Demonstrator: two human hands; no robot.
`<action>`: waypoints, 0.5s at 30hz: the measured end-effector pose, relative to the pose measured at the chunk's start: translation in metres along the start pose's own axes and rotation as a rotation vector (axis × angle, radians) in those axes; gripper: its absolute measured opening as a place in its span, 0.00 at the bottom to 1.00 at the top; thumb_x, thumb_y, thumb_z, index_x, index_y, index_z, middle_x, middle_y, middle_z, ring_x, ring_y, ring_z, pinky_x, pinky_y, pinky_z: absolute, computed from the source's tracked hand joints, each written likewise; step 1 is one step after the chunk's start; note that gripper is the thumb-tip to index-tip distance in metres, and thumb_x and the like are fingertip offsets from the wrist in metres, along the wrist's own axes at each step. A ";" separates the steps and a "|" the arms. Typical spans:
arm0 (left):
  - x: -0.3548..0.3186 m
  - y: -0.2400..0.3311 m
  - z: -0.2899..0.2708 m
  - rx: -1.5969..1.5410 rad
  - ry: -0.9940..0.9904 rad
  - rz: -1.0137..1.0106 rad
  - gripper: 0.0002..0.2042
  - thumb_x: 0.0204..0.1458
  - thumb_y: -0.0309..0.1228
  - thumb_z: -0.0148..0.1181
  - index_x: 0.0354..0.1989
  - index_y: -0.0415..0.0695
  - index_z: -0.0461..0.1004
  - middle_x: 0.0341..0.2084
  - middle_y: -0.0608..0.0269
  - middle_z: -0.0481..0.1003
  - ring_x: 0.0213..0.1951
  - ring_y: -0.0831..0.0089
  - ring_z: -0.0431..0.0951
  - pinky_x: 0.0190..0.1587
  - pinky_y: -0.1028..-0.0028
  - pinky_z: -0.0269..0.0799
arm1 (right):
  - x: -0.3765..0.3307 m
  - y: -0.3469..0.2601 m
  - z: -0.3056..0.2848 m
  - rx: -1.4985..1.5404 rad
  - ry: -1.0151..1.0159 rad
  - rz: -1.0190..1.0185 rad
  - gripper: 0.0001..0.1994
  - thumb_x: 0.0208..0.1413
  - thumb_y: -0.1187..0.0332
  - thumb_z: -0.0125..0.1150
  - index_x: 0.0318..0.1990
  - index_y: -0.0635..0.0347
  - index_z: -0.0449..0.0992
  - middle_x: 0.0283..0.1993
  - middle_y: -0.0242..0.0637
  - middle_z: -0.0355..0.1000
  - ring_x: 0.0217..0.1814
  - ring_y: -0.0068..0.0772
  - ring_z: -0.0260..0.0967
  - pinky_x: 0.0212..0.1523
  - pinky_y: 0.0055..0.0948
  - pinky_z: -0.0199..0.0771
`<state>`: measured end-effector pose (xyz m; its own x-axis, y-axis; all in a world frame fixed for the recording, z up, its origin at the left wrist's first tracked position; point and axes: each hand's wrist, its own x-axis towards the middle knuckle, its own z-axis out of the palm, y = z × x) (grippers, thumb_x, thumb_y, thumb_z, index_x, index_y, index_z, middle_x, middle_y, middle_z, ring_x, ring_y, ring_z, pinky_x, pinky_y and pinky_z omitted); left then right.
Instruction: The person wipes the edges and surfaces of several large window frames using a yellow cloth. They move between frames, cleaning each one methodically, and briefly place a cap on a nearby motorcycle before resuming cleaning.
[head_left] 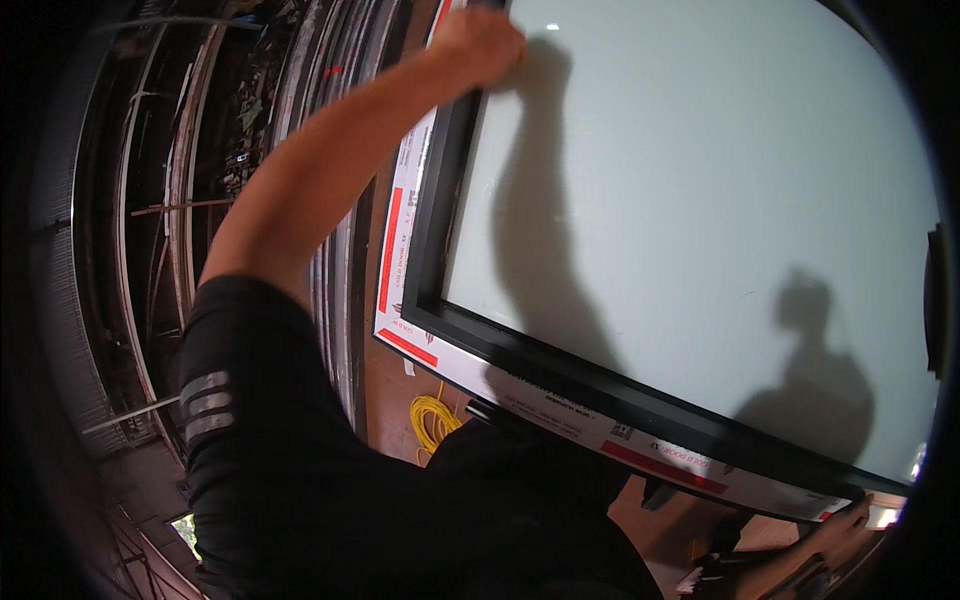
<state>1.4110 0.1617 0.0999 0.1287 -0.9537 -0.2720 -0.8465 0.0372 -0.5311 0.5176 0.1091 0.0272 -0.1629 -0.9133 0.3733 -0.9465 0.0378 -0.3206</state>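
A large framed pane [690,200] of pale, milky glass fills the right of the view. Around it runs a dark grey frame [425,250], its outer face covered by white protective film [530,400] with red stripes and print. My left arm stretches across to the frame's far left side, where my left hand [480,45] is closed against the inner edge; whatever its fingers hold is hidden. Down at the near right corner, my right hand [845,530] is at the frame's outer edge, beside a small bright patch [885,515]. Its fingers are dim and partly hidden.
A coil of yellow cord or hose [432,425] lies on the brown surface below the frame. Racks with long metal profiles [335,200] stand along the left. Shadows of my arm and head fall on the glass. A dark object [935,300] sits at the right rim.
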 end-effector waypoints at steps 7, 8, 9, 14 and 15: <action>0.041 0.004 0.012 0.172 -0.021 -0.139 0.10 0.55 0.34 0.59 0.35 0.43 0.84 0.43 0.55 0.83 0.44 0.57 0.82 0.47 0.60 0.76 | 0.002 0.042 -0.004 -0.666 -0.004 -0.375 0.18 0.71 0.70 0.48 0.63 0.48 0.76 0.57 0.37 0.78 0.56 0.38 0.76 0.55 0.32 0.73; 0.020 0.018 0.007 0.211 -0.139 -0.036 0.10 0.54 0.34 0.60 0.33 0.43 0.84 0.41 0.54 0.83 0.42 0.56 0.83 0.44 0.60 0.78 | 0.002 0.042 -0.004 -0.608 -0.008 -0.355 0.17 0.71 0.70 0.49 0.63 0.49 0.77 0.57 0.37 0.78 0.56 0.38 0.76 0.55 0.32 0.73; -0.012 0.032 0.002 0.181 -0.173 -0.006 0.09 0.56 0.35 0.60 0.34 0.45 0.84 0.39 0.55 0.82 0.43 0.57 0.82 0.44 0.61 0.80 | 0.001 0.040 -0.003 -0.564 0.010 -0.354 0.17 0.71 0.69 0.49 0.63 0.49 0.77 0.56 0.37 0.78 0.56 0.38 0.76 0.54 0.32 0.73; -0.180 0.106 -0.044 -0.027 -0.547 0.226 0.06 0.55 0.32 0.63 0.32 0.45 0.84 0.36 0.58 0.79 0.44 0.64 0.79 0.43 0.66 0.78 | -0.002 0.010 -0.001 -0.213 -0.027 -0.081 0.16 0.70 0.63 0.53 0.59 0.55 0.79 0.54 0.38 0.80 0.55 0.36 0.75 0.54 0.32 0.73; -0.205 0.120 -0.054 -0.082 -0.606 0.249 0.06 0.55 0.31 0.62 0.33 0.46 0.84 0.36 0.58 0.80 0.45 0.62 0.80 0.43 0.65 0.77 | -0.002 0.004 0.001 -0.105 -0.013 -0.053 0.16 0.71 0.61 0.52 0.58 0.55 0.80 0.53 0.37 0.80 0.54 0.35 0.76 0.54 0.32 0.73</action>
<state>1.2549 0.3457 0.1347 0.1713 -0.5817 -0.7952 -0.9221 0.1895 -0.3373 0.5140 0.1103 0.0243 -0.1086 -0.9203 0.3758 -0.9778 0.0306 -0.2074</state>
